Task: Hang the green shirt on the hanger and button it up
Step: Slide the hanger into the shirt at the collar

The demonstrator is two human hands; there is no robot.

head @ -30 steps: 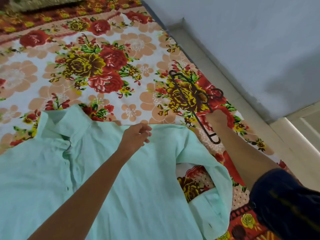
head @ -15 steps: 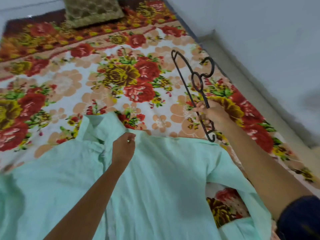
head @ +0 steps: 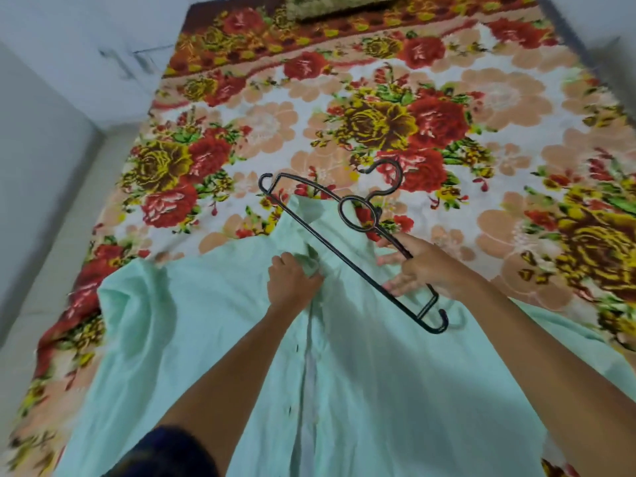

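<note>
Gripping the dark wire hanger (head: pixel 347 235) along its sloping shoulder bar, my right hand (head: pixel 418 268) sits right of centre in the frame, thumb over the wire and the fingers (head: pixel 395 287) reaching out beneath it toward the lower bar. From there the hanger runs diagonally from the lower right up toward the middle, its hook (head: pixel 389 177) curling at the top over the floral blanket (head: pixel 447 115). Just left of centre, my left hand (head: pixel 290 280) bunches the cloth of the green shirt (head: pixel 206 339) near the collar, fingers curled into the fabric beside the open placket. I see the shirt spread across the lower half of the frame on the blanket, its collar end lying under the hanger's upper bars. A patterned cushion (head: pixel 337 5) shows at the top edge.
</note>
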